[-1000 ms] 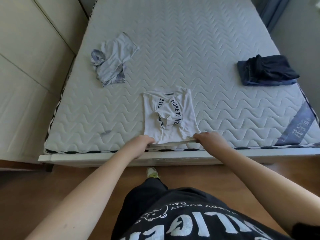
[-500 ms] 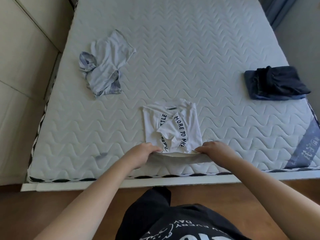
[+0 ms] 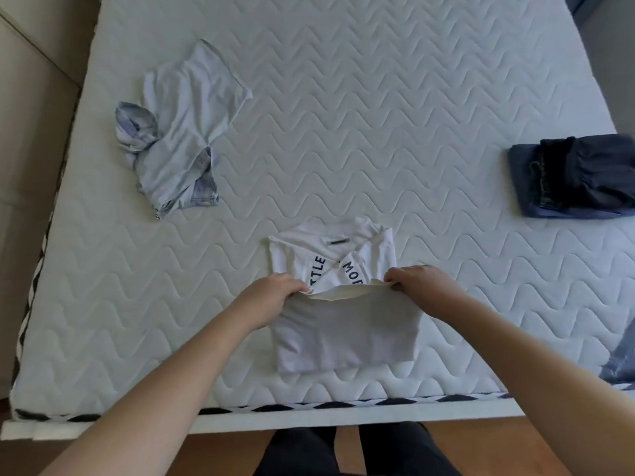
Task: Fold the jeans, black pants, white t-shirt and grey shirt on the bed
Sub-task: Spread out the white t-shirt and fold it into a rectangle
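— So which garment is she on? Or he, I can't say.

— Looks like the white t-shirt point(image 3: 338, 324). It lies on the bed point(image 3: 378, 115) right in front of the person, near the closest edge. The left hand point(image 3: 271, 297) pinches one corner of the bottom hem and the right hand point(image 3: 417, 286) pinches the other, fingers curled round the cloth, with the hem lifted between them and carried over the lower half of the shirt.

— And the step, then?

— The lengthwise fold, I'd judge: bottom up to the collar. The sleeves are already tucked in, and the printed letters just beyond the hands are half covered.

— What does the next move want?

— Both corners laid down level by the neckline, released together, then a flat palm to smooth it. If one hand leads, the edge will sit crooked.

— What's left after that?

— The grey shirt point(image 3: 178, 132), crumpled well beyond the left hand. Far off past the right hand, the black pants point(image 3: 591, 173) sit folded on top of the jeans point(image 3: 522, 187), so those two look done.
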